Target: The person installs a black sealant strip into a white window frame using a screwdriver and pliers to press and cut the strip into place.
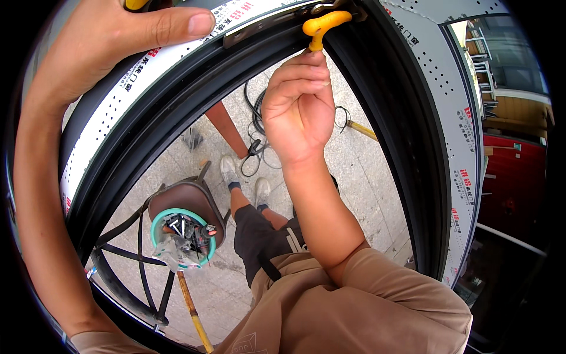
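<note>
My left hand (127,44) is at the upper left on a dark window frame (147,109) covered with white printed film. Its thumb lies stretched along the film while the other fingers are mostly out of sight. A small yellow piece (135,3) of something shows beside that hand at the top edge. Near the frame's top corner, the raised fingers of my right hand (300,109) pinch the lower end of a yellow bent-handled tool (326,23). The tool's head meets a metal strip (253,30) in the frame's channel; its working tip is hidden.
Through the frame opening, a brown chair (188,192) carries a turquoise bucket (154,227) of screws and plastic bags. Black cable (254,106), a reddish-brown beam (227,130) and a yellow-handled stick (361,130) lie on the paved floor. A wooden pole (191,307) stands below the bucket.
</note>
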### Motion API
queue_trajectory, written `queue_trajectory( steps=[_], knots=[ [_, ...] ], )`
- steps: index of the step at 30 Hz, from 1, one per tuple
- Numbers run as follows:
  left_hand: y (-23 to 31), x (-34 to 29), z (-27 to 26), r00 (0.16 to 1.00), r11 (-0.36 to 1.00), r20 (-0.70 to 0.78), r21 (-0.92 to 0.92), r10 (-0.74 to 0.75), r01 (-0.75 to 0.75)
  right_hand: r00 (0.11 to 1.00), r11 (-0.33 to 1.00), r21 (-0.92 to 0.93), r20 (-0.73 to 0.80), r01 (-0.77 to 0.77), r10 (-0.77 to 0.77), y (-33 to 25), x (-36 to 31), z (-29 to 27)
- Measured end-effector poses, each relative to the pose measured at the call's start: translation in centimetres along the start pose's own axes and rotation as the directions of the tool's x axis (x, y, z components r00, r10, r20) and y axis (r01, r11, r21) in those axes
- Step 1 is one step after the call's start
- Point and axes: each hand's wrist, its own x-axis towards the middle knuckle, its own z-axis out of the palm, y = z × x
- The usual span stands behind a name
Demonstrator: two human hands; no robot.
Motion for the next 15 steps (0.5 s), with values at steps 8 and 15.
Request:
queue_trajectory(
  steps=[8,15],
  knots=[
    [-0.3,-0.1,0.0,1.0,1.0,-0.004,0.007,-0.005,0.005,0.992,0.987,0.131,0.099,-0.094,0.081,0.3,0.6,-0.2],
    [-0.3,-0.3,0.1,1.0,1.0,-0.013,0.018,-0.009,0.009,0.998,0.986,0.166,0.06,-0.031,0.021,1.0,0.3,0.3]
  ],
)
